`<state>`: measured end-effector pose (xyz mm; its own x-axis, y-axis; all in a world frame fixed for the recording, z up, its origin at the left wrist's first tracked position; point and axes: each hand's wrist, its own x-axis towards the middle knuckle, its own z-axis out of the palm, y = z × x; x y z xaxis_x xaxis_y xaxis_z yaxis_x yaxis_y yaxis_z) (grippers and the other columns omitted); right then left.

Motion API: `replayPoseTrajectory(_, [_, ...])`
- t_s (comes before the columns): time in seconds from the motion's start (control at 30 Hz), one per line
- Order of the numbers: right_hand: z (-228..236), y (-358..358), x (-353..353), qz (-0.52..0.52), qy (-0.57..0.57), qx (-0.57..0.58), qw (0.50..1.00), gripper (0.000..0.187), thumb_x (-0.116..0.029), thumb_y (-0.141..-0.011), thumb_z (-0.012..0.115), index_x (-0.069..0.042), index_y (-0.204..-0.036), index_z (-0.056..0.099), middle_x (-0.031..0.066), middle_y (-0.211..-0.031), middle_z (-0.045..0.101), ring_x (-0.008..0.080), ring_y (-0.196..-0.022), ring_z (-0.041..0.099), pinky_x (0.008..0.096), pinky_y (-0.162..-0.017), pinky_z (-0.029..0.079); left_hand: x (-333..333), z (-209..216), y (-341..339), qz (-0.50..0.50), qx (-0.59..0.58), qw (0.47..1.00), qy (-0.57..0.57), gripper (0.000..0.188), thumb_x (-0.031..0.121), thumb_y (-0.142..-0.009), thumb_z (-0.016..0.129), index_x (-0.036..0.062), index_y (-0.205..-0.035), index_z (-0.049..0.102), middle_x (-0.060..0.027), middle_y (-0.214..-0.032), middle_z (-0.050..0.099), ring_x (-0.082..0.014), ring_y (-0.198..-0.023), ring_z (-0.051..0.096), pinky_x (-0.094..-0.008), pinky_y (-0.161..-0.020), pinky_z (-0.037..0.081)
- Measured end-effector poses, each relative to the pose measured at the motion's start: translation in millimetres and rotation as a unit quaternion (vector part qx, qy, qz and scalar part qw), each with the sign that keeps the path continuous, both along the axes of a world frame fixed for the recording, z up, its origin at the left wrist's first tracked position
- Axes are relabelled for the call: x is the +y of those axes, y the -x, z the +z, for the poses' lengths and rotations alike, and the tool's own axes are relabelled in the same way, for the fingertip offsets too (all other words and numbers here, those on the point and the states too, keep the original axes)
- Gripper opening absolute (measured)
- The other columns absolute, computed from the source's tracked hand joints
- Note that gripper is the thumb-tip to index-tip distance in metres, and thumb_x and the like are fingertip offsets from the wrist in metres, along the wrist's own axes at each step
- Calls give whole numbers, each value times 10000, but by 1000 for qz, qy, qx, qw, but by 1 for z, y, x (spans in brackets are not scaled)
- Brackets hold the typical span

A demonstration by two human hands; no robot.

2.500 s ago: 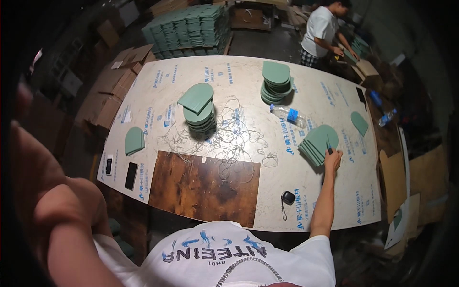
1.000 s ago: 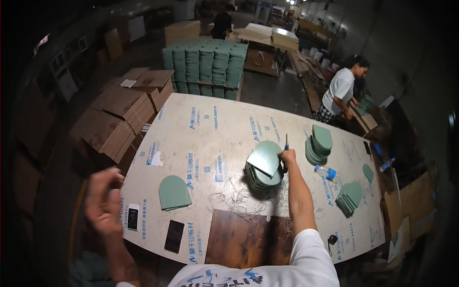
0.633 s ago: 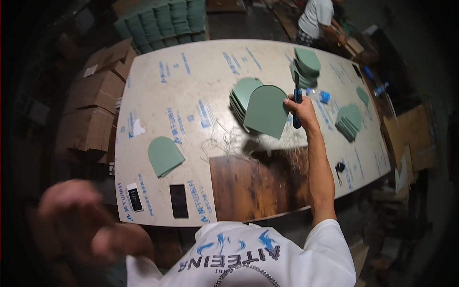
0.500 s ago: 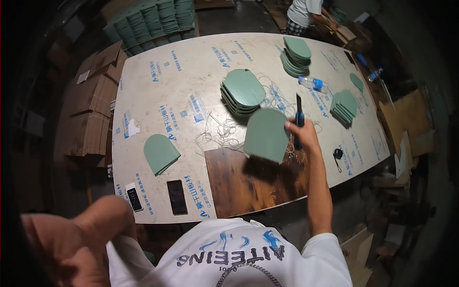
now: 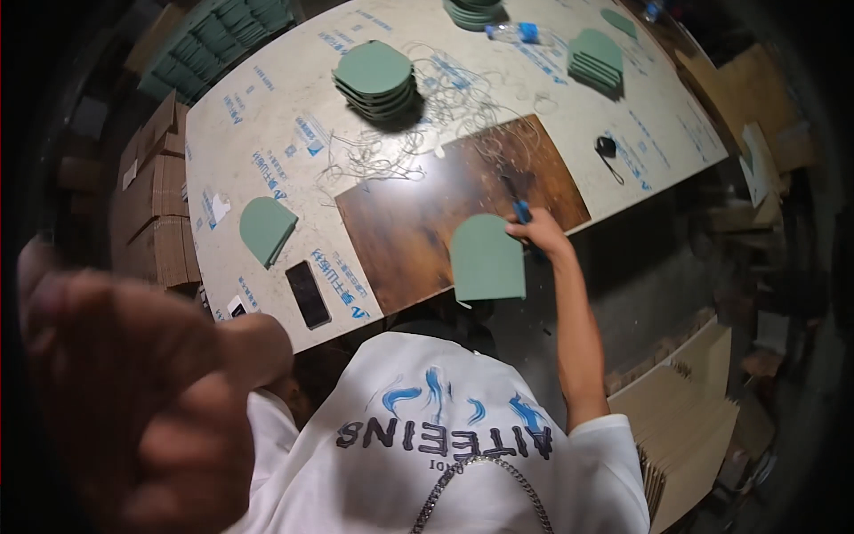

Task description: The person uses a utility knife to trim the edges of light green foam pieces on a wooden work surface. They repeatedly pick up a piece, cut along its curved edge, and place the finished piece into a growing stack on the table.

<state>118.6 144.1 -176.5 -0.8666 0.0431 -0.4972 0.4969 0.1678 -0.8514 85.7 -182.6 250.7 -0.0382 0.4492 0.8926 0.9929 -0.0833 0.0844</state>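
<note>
My right hand [image 5: 541,233] grips a green arch-topped panel [image 5: 489,260] and a utility knife [image 5: 521,212] together, at the table's near edge. The knife's dark blade points away over a brown wood-patterned board [image 5: 418,231]. My left hand [image 5: 151,392] is raised close to the camera at the left, large and blurred; whether it holds anything cannot be made out. A tall stack of similar green panels [image 5: 375,69] stands beyond the board, beside tangled pale string [image 5: 374,160]. A few green panels [image 5: 265,230] lie overlapped at the left.
A dark phone [image 5: 308,294] lies near the table's front edge. Farther off are a plastic bottle [image 5: 514,34], more stacked green panels [image 5: 596,60] and a small black corded item [image 5: 607,147]. Cardboard stacks stand left [image 5: 165,182] and lower right [image 5: 689,427] of the table.
The view has shifted, so the table sits higher in it. My right hand has drawn the panel and knife nearer to me, to the table's edge. My left hand looms larger.
</note>
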Motion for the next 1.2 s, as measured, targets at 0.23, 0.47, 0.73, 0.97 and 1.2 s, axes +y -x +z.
replayPoseTrajectory(0.23, [-88, 18, -32, -151, -205, 151, 955, 298, -226, -840, 783, -2, -1028, 726, 103, -815, 731, 192, -747, 700, 336, -656, 545, 81, -260, 0, 135, -450, 873, 130, 173, 25, -935, 627, -2, -1085, 710, -140, -957, 701, -260, -863, 673, -333, -779, 519])
replayPoseTrajectory(0.47, [-10, -141, -62, -415, 47, -21, 908, 234, -137, -988, 614, -7, -1157, 517, 96, -820, 641, 171, -615, 642, 311, -509, 542, 94, -469, 21, 30, -171, 869, 464, 734, 472, -908, 660, 112, -1503, 426, -180, -1559, 380, -406, -1426, 351, -599, -1155, 254])
replayPoseTrajectory(0.73, [25, -202, -208, -420, 93, -177, 885, 485, -82, -1001, 522, -24, -1465, 392, 102, -907, 601, 169, -604, 625, 342, -502, 574, 85, -502, 9, 104, -160, 889, 416, 637, 552, -951, 540, 68, -1365, 526, -233, -1297, 489, -424, -1254, 413, -578, -1093, 240])
replayPoseTrajectory(0.97, [44, -153, -233, -407, -5, -228, 884, 449, -150, -1003, 499, 33, -1405, 427, 140, -895, 613, 191, -555, 623, 370, -538, 540, 76, -494, -4, 152, -188, 878, 414, 599, 497, -962, 552, 47, -1354, 515, -240, -1278, 467, -397, -1242, 385, -564, -1069, 222])
replayPoseTrajectory(1.2, [46, -144, -237, -356, -4, -264, 896, 416, -161, -992, 460, 106, -1311, 436, 202, -848, 664, 241, -538, 660, 383, -543, 565, 76, -497, 0, 138, -191, 884, 403, 605, 507, -956, 550, 49, -1351, 513, -229, -1306, 469, -392, -1267, 382, -578, -1079, 214])
